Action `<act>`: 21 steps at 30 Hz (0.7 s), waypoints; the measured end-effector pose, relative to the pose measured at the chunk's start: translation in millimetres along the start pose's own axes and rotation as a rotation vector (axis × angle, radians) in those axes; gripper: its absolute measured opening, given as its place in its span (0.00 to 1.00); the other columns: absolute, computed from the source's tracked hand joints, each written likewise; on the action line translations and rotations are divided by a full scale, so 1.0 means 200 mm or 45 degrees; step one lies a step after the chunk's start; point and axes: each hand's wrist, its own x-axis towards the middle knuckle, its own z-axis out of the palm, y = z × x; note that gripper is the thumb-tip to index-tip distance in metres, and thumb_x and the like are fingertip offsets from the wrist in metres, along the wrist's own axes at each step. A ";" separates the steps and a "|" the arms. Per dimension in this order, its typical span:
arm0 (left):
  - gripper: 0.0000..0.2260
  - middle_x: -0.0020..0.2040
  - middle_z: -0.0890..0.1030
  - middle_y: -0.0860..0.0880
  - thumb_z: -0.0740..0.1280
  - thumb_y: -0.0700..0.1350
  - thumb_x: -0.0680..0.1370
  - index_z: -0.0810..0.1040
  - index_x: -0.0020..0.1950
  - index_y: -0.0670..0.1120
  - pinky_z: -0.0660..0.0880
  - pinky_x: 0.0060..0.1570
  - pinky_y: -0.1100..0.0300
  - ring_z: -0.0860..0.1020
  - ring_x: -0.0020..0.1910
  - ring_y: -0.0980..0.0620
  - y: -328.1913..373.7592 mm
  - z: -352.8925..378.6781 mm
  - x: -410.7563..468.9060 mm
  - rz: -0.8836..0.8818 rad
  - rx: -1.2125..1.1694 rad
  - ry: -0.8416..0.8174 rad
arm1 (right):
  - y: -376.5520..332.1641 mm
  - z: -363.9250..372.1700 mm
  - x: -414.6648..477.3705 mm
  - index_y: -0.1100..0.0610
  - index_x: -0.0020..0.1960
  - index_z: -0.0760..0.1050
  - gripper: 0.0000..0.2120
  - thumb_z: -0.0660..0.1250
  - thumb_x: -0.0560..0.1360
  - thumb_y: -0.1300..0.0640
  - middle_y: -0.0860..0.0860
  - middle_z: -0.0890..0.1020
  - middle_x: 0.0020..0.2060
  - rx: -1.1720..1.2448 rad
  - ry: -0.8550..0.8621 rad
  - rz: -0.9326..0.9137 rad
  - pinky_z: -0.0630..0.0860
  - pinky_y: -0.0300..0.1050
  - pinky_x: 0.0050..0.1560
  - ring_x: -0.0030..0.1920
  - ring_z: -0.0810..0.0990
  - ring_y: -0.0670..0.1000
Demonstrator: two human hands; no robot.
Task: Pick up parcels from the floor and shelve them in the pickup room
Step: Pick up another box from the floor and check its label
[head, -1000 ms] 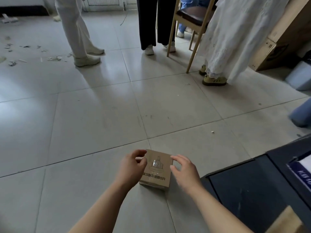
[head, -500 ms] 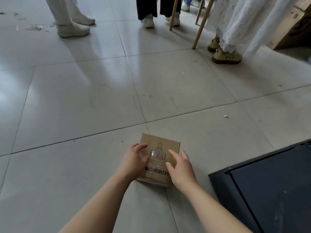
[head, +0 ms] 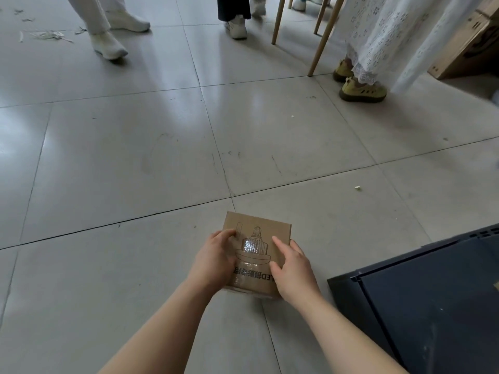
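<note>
while resting on grey tiled floor [head: 113, 157], one cardboard parcel [head: 258, 238] with bulb drawing is lying between two hands: left hand [head: 216, 259] curling fingers against its left edge, right hand [head: 293, 265] pressing its right side, both partly open, touching it. one dark crate [head: 432, 298] is sitting just right. three standing persons' feet and wooden chair legs [head: 321, 36] are showing at far end.

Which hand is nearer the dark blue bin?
Right. The right hand grips the cardboard box on its side facing the dark blue bin; the left hand holds the box's far side.
</note>
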 end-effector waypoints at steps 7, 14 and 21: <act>0.26 0.69 0.70 0.51 0.64 0.37 0.73 0.68 0.71 0.50 0.69 0.60 0.61 0.72 0.64 0.50 0.26 -0.32 -0.22 -0.004 0.006 0.010 | -0.29 -0.25 -0.25 0.46 0.74 0.61 0.26 0.60 0.78 0.60 0.51 0.59 0.75 0.001 0.000 -0.032 0.66 0.43 0.68 0.72 0.64 0.51; 0.26 0.70 0.69 0.52 0.65 0.38 0.74 0.68 0.71 0.51 0.68 0.61 0.61 0.71 0.65 0.51 0.60 -0.78 -0.53 -0.021 0.012 0.034 | -0.72 -0.60 -0.59 0.44 0.74 0.60 0.27 0.60 0.78 0.60 0.51 0.56 0.76 -0.019 -0.030 -0.060 0.70 0.44 0.66 0.73 0.63 0.52; 0.26 0.68 0.70 0.52 0.67 0.40 0.74 0.68 0.70 0.54 0.71 0.58 0.60 0.73 0.62 0.52 1.00 -1.28 -0.87 -0.016 -0.020 0.086 | -1.21 -1.04 -0.99 0.44 0.74 0.59 0.27 0.59 0.79 0.61 0.52 0.53 0.77 -0.063 -0.048 -0.113 0.64 0.40 0.68 0.75 0.59 0.51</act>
